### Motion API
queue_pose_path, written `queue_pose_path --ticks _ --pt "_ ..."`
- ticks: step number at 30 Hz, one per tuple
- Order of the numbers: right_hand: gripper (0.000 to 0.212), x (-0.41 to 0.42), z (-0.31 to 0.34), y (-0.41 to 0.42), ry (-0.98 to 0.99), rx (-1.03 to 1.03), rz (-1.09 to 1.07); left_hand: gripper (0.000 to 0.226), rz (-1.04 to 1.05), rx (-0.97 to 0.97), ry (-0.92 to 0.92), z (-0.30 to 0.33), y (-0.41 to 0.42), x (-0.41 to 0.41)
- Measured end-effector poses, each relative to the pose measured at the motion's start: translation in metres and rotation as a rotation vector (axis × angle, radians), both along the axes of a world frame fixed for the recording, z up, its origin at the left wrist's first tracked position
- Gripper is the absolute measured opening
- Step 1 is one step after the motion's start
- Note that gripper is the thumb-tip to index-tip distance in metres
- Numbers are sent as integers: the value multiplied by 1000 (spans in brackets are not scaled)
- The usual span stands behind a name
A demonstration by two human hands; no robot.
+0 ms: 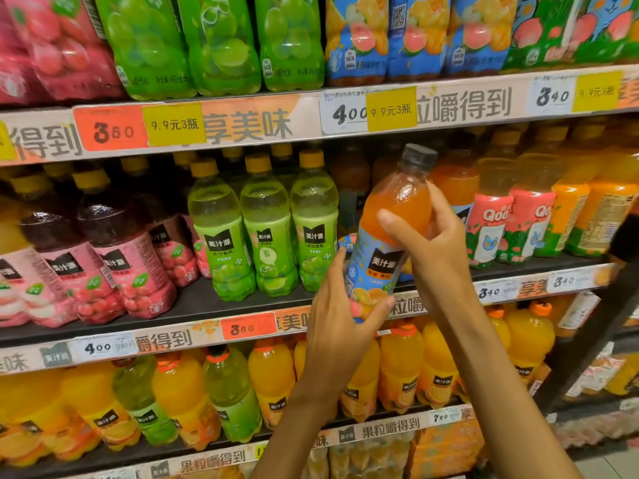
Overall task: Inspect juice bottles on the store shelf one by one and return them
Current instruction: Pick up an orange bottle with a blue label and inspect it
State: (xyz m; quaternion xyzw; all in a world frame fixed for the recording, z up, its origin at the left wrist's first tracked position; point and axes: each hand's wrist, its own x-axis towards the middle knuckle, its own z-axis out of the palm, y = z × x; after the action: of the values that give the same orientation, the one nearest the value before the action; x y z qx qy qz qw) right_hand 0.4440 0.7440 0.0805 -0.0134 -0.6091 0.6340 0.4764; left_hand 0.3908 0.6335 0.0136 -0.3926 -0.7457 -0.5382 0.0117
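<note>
The person is holding 1 orange juice bottle [387, 233] out in front of the middle shelf [193, 305], with both hands on it. The bottle is leaning so that its dark grey cap [417, 157] is pointing up and to the right. Its clear upper part is showing cloudy orange juice, and a blue label with a black brand patch and pictures of orange and pink fruit is wrapping its lower part.

The left hand [340, 305] is gripping the bottle's base, with its fingers curling round the left side and its thumb pressing across the bottom of the label. The right hand [432, 236] is gripping the bottle's shoulder, with its thumb lying across the orange part in front and its fingers curling round the far side.

Just left of the bottle, 3 green grape bottles [266, 229] with yellow caps are standing upright in a row on the middle shelf. Further left of the bottle, pink-labelled bottles [117, 257] of dark red juice are standing. Right of the bottle, pink Qoo bottles [491, 223] are standing beside it. Below the bottle, large orange bottles [401, 368] are filling the lower shelf. An orange price tag [248, 327] reading 360 is sitting on the shelf edge just left of the bottle's base.
</note>
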Motion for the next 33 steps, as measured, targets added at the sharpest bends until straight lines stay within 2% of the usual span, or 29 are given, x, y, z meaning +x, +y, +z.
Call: queue_pose_path --ticks 4,8,10,12,14,17,19,22,25,28,30,33 --pt "38 5 3 -5 -16 -78 65 60 -199 144 -240 8 -12 16" --pt "61 6 5 -5 -44 -301 354 44 -385 233 -448 6 -26 21" --pt "59 5 7 -7 -66 -333 458 47 -480 221 -552 5 -32 19" --pt "55 1 7 -12 -82 -346 472 62 -539 214 -633 2 -37 19" --pt "46 -4 7 -17 -102 -342 417 68 -525 212 -695 2 -41 20" --pt "26 -5 6 -24 -122 -247 299 49 -377 169 -611 8 -46 18" --pt "26 -6 6 -28 -142 -209 242 44 -302 138 -495 12 -45 16" --pt "34 -7 8 -31 -203 -222 265 41 -189 158 -516 18 -43 23" --pt "43 -8 10 -27 -214 -339 385 57 -295 206 -748 20 -47 22" --pt "50 -8 9 -27 -202 -507 613 60 -508 218 -977 14 -51 21" --pt "50 -9 9 -28 -182 -536 685 61 -536 227 -1004 11 -50 24" --pt "43 -9 10 -27 -190 -466 574 70 -401 202 -892 13 -48 25"
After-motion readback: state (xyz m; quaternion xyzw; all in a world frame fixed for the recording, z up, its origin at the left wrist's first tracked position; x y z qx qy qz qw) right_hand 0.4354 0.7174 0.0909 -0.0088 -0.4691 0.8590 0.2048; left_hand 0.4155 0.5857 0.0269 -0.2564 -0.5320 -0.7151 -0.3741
